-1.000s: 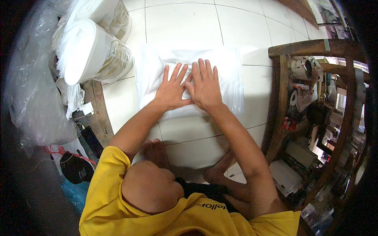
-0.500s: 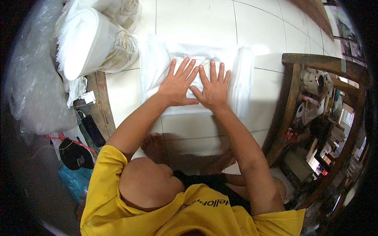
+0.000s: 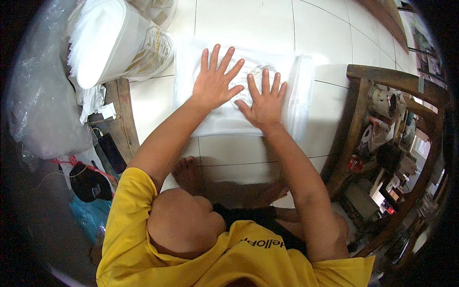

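Note:
On the tiled floor in front of me lies a flat white plastic package (image 3: pixel 224 125), its surface creased and shiny. It looks like a pack of folded plastic sheets or bags. My left hand (image 3: pixel 215 83) rests palm down on its left half, fingers spread towards the far edge. Flat on the right half is my right hand (image 3: pixel 264 103), its fingers spread too and its thumb pointing towards the left hand. Neither hand grips anything. The middle of the package shows wrinkles between and beyond the hands.
A white bucket-shaped container (image 3: pixel 143 52) stuffed with white sheets stands at the far left, beside a large clear plastic bag (image 3: pixel 48 105). Nearer are a wooden board (image 3: pixel 125 115), a dark phone-like object (image 3: pixel 111 152) and a black cap (image 3: pixel 90 184). A wooden frame (image 3: pixel 356 105) stands on the right.
My left hand has slid outward and a little farther away over the package, widening the gap to my right hand. The creases in the middle look flatter.

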`<state>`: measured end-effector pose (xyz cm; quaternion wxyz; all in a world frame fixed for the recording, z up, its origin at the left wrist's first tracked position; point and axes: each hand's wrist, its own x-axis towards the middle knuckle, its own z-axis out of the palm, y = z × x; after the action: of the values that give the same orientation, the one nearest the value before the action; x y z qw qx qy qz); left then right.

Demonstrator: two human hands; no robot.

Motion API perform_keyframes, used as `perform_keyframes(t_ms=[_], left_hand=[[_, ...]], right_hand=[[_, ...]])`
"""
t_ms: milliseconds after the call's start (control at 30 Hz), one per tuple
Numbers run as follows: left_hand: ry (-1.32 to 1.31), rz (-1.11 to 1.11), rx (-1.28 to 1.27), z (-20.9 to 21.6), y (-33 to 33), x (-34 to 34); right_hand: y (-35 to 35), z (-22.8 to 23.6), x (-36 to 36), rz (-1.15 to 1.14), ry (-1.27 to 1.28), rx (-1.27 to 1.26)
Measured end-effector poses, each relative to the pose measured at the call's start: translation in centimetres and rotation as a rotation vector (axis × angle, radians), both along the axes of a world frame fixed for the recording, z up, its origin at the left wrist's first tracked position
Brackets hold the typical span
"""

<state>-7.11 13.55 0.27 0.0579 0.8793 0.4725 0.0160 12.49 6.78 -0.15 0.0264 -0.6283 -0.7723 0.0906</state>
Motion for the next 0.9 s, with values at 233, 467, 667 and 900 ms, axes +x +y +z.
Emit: perform_keyframes(t_ms=[233, 467, 667, 900], left_hand=[[0.088, -0.02, -0.044, 0.7, 0.0, 0.5], [0.002, -0.023, -0.019, 3.6, -0.6, -1.8], [-0.402, 0.731, -0.16, 6.0, -3.3, -5.9], [-0.779, 0.921, -0.69, 0.9, -3.3, -8.4]], right_hand=[[-0.2, 0.4, 0.4, 0.0, -0.037, -0.023], [1.7, 5.2, 3.0, -0.111, -0.063, 0.198], [2.3, 4.9, 12.3, -0.882, 0.684, -0.389], [4.6, 1.8, 15.5, -0.745, 0.792, -0.693]])
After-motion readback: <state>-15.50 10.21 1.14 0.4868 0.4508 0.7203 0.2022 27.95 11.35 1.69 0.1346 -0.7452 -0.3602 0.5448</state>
